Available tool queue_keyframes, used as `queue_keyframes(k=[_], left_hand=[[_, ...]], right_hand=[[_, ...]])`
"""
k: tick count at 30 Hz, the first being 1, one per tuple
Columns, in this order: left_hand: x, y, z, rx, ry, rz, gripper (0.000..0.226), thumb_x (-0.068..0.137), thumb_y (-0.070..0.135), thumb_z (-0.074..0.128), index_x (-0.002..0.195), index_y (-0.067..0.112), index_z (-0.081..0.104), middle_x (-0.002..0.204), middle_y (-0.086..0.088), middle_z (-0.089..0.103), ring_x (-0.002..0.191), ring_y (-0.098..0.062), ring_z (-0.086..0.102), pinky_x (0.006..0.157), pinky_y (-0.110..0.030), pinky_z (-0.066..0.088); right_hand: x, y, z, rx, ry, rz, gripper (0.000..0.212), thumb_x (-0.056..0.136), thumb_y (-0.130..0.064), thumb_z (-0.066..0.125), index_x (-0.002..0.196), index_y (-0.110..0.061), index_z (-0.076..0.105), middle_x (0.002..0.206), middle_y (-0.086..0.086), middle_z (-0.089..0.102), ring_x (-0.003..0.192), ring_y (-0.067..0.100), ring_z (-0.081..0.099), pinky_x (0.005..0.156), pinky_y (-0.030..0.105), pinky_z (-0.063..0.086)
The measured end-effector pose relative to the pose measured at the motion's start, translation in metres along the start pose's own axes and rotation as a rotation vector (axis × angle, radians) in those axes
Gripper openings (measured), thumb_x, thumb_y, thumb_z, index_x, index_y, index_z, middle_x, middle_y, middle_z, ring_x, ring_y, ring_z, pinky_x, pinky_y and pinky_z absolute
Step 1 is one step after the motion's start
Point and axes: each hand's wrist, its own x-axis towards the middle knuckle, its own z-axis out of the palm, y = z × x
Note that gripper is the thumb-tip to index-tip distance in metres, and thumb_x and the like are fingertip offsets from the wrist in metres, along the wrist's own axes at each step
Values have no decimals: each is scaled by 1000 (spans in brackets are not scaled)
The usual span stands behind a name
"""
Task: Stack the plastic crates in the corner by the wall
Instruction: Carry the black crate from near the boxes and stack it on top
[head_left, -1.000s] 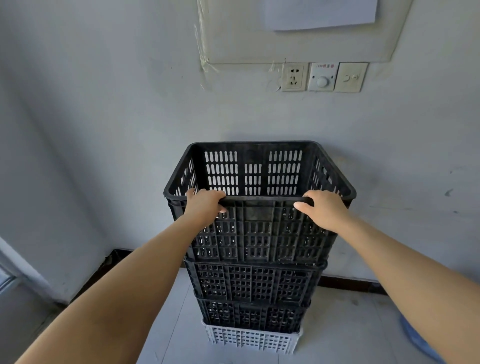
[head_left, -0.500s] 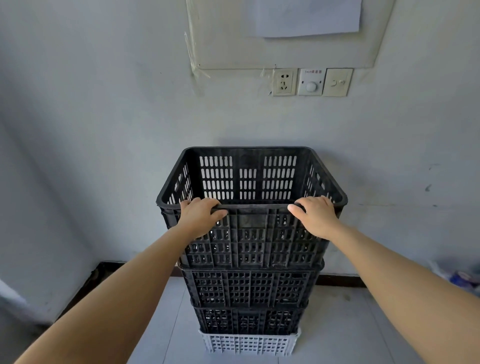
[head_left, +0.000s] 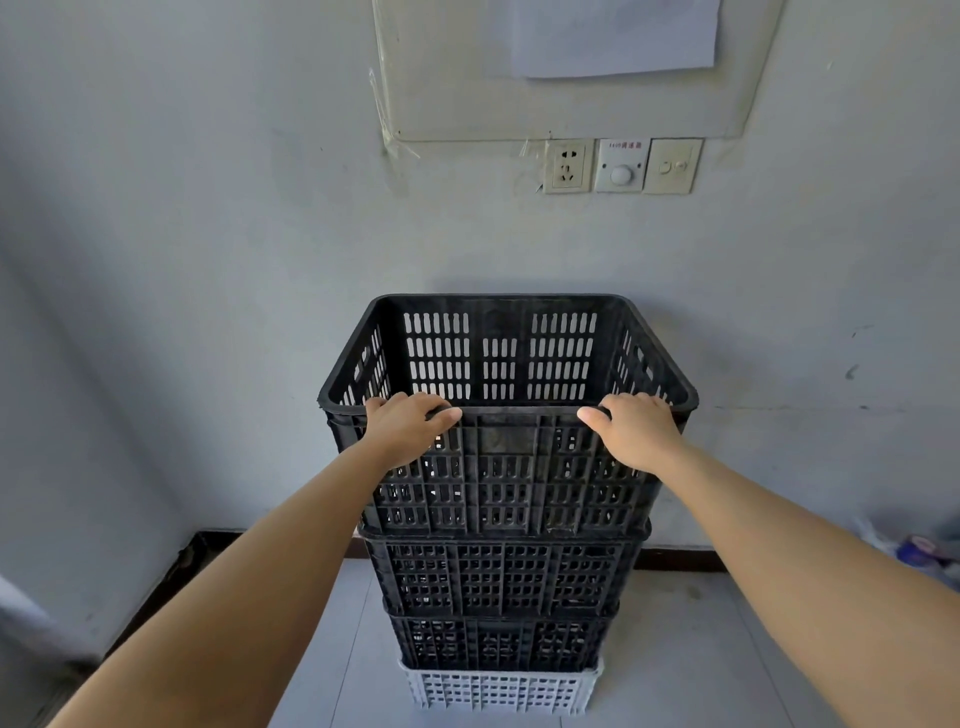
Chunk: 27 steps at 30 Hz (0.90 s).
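Note:
A stack of slotted plastic crates stands on the floor against the wall. The top black crate (head_left: 506, 473) is open and empty, sitting nested on a second black crate (head_left: 501, 577), a third black crate (head_left: 498, 642) and a white crate (head_left: 501, 691) at the bottom. My left hand (head_left: 410, 428) grips the near rim of the top crate at its left end. My right hand (head_left: 634, 428) grips the same rim at its right end. Fingers of both hands curl over the rim into the crate.
The grey wall (head_left: 208, 260) runs behind the stack, with a side wall (head_left: 47, 467) meeting it at the left. A socket and switches (head_left: 621, 166) sit above, under a taped sheet (head_left: 571, 73). Some clutter (head_left: 914, 556) lies on the floor at right. A dark skirting (head_left: 675, 558) lines the wall.
The top crate has come down a little and settled level on the stack. Both hands stay on its near rim. My view has shifted slightly, so the wall fittings sit lower.

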Motion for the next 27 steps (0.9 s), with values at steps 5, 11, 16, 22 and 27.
queue_keyframes(k=[5, 11, 16, 22, 27], left_hand=[[0, 2, 2, 19, 21, -18, 46, 94, 57, 29, 112, 30, 61, 103, 6, 65, 108, -18, 51, 104, -44, 20], [3, 4, -4, 45, -22, -12, 50, 94, 59, 27, 110, 25, 61, 99, 3, 65, 109, -20, 50, 102, -44, 22], [-4, 2, -2, 42, 28, 20, 50, 94, 57, 29, 96, 21, 62, 84, 4, 60, 100, -20, 53, 101, -44, 24], [3, -6, -5, 67, 5, 46, 53, 93, 59, 27, 99, 20, 62, 94, 1, 64, 105, -21, 50, 100, -46, 24], [3, -5, -2, 81, -3, 42, 52, 93, 58, 27, 95, 20, 62, 87, 3, 60, 104, -21, 50, 102, -46, 24]], right_hand=[[-1, -3, 0, -51, 30, 11, 56, 97, -52, 22, 95, -9, 58, 102, 13, 64, 104, 33, 55, 97, 44, 37], [-5, -12, -5, -41, 5, 83, 48, 97, -51, 20, 85, -12, 46, 106, 14, 62, 109, 34, 52, 98, 44, 35], [-11, -16, -1, -79, 21, 117, 61, 98, -50, 20, 122, -5, 53, 123, 16, 57, 119, 35, 48, 104, 44, 32], [-14, -22, -1, -66, 22, 145, 61, 98, -50, 21, 126, -5, 51, 126, 17, 56, 121, 35, 46, 106, 45, 29], [-12, -22, 1, -66, 17, 152, 60, 98, -49, 21, 122, -5, 53, 122, 17, 58, 119, 36, 48, 105, 46, 30]])
